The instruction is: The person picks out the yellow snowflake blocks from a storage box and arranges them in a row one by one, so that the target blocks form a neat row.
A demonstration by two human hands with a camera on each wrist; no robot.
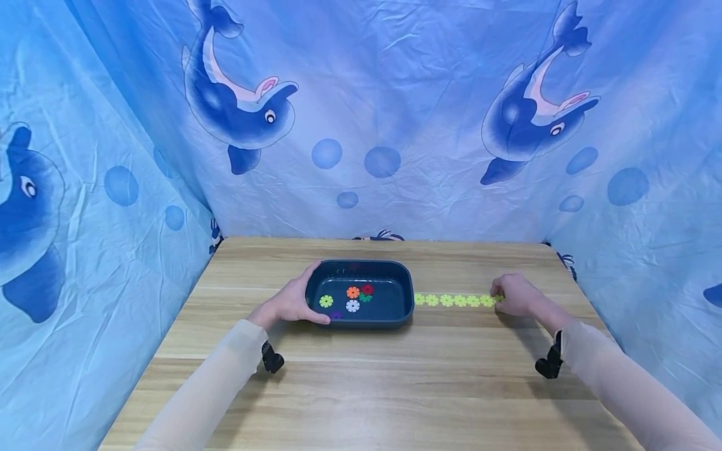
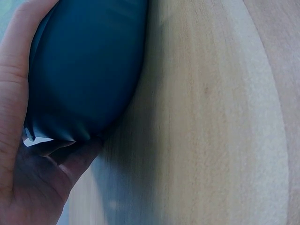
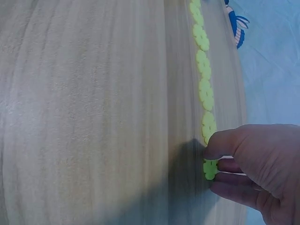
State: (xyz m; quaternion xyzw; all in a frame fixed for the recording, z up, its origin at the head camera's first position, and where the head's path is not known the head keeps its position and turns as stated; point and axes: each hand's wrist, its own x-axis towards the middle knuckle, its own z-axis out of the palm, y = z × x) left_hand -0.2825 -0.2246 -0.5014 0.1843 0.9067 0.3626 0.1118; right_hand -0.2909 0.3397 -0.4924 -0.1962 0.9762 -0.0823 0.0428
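A dark blue rectangular tray [image 1: 372,325] stands on the table, its left end gripped by my left hand [image 1: 290,302], thumb along the front rim and fingers round the far side. Inside it lie several snowflake discs: yellow-green [image 1: 326,301], orange [image 1: 353,292], red [image 1: 368,289], green [image 1: 365,299], white [image 1: 352,305] and purple [image 1: 336,315]. From the tray's right side a straight row of yellow-green snowflake discs [image 1: 446,300] runs to the right. At its far right end, my right hand [image 1: 517,294] holds the last disc [image 3: 210,169] between thumb and fingers, partly covering it.
The wooden table [image 1: 361,388] extends in front of the tray and the row. Blue dolphin-print cloth [image 1: 389,75] hangs behind the table and along both sides. Each wrist carries a small black camera, the left camera [image 1: 272,359] and the right camera [image 1: 549,363].
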